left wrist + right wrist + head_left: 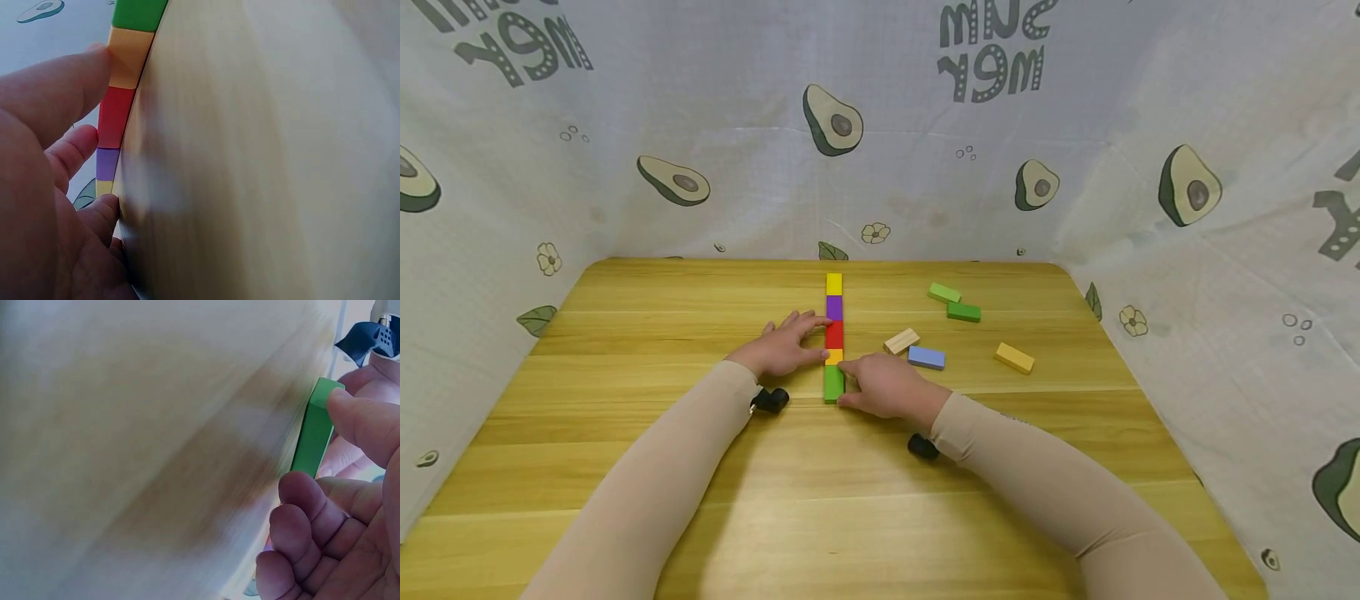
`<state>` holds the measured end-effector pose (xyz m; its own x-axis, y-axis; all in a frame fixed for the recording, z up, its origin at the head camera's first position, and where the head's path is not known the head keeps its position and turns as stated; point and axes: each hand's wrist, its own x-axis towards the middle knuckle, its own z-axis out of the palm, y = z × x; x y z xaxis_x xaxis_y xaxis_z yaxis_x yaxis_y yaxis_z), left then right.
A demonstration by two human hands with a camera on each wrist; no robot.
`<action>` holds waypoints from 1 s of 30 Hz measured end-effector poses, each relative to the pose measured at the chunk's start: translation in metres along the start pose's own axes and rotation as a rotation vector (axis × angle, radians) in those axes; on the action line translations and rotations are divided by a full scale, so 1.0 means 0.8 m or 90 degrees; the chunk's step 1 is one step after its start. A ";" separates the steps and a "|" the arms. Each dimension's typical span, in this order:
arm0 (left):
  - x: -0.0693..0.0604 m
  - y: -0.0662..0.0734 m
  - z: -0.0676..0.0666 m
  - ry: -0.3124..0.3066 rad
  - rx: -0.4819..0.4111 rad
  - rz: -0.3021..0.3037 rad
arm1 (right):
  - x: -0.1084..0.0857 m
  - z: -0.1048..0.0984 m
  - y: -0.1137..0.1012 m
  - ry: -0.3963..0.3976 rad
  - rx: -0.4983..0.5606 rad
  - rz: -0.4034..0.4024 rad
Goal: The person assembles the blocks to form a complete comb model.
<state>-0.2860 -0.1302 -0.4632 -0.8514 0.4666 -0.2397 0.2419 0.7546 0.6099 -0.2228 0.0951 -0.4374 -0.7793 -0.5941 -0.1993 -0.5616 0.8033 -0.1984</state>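
Five colours of wooden block lie end to end in a straight row: yellow [834, 284], purple [835, 308], red [835, 337], orange [835, 357] and, nearest me, a green block [833, 386]. My left hand [782, 346] is along the row's left side, its thumb touching the orange block and its index finger the red one, fingers fairly straight. On the right, my right hand [886, 387] pinches the green block lengthwise. In the right wrist view the thumb is at one end of the green block [314, 434] and the index finger by the other.
Right of the row lie a plain wood block [902, 341], a blue block [927, 358] and a yellow-orange block [1014, 358]. Farther back, a light green block [944, 293] touches or nearly touches a dark green block [964, 312]. A patterned cloth [745, 192] hangs behind the wooden table [820, 517].
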 end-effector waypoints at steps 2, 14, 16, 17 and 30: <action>0.000 0.000 0.000 0.000 -0.001 0.000 | 0.000 0.000 0.000 0.000 0.001 0.002; -0.001 0.000 0.001 0.002 0.005 0.001 | -0.002 0.001 0.000 0.009 0.011 -0.003; -0.001 0.000 0.002 0.004 0.006 0.003 | -0.002 0.001 0.001 0.010 0.010 -0.004; -0.001 0.000 0.002 0.005 0.007 0.004 | -0.002 0.001 0.001 0.010 0.009 -0.005; -0.003 0.001 0.003 0.011 -0.003 -0.001 | -0.007 0.001 0.006 0.002 0.036 0.004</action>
<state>-0.2826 -0.1298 -0.4639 -0.8596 0.4572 -0.2280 0.2378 0.7531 0.6135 -0.2205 0.1024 -0.4383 -0.7836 -0.5889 -0.1976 -0.5403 0.8032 -0.2511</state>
